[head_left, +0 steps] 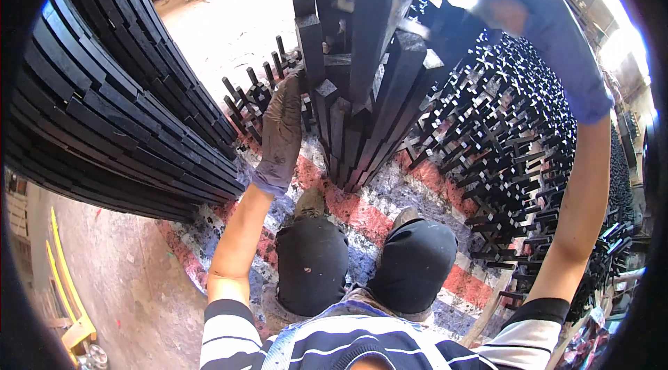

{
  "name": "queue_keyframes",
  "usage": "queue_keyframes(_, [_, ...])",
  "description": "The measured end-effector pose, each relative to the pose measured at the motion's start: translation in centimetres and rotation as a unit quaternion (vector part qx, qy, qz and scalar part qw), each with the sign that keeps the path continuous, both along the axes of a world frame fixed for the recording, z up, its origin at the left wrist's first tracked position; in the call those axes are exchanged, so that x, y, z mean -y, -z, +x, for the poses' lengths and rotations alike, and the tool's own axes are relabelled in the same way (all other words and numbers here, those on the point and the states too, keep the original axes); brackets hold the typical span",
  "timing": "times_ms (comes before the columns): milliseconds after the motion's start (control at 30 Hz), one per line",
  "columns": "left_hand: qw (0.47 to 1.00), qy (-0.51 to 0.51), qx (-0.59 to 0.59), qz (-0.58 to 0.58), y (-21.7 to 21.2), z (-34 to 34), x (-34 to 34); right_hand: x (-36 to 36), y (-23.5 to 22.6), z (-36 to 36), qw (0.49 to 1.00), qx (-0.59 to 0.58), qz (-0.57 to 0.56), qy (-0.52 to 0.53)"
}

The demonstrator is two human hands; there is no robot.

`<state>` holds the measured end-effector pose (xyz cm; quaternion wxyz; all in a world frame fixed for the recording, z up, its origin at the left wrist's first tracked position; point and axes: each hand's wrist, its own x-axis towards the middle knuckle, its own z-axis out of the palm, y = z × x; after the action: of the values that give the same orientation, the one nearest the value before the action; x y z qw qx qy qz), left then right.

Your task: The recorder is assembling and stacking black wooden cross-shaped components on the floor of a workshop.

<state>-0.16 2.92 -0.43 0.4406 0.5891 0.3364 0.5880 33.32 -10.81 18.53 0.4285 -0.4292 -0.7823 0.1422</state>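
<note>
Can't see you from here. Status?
Left hand steadying the upright black bars low. Right hand on their tops. Stacked bars left, nothing blocking.

Gloved left hand [282,130] reaches forward, fingers flat; gloved right hand [518,5] is raised high, its grip curled.

Obstacles: stacked black slats [118,106] left, crossed black sticks [515,154] right, upright bundle of sticks [362,78] between. Free: striped mat [376,203] near, concrete floor [229,29] far.
</note>
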Motion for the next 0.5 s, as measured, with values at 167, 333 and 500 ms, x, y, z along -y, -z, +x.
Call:
queue_keyframes(167, [0.996, 0.000, 0.030, -0.089, -0.5, -0.1, 0.2, -3.1, 0.4, 9.9, 0.999, 0.043, 0.015, 0.013])
queue_keyframes(333, [0.994, -0.006, 0.005, -0.109, -2.2, -1.1, -0.7, -8.2, 4.7, 10.4, 0.998, 0.047, 0.035, -0.011])
queue_keyframes(500, [0.995, 0.033, 0.041, -0.090, -3.4, -0.1, -2.7, -11.8, 6.5, 20.0, 0.996, 0.075, 0.054, 0.000])
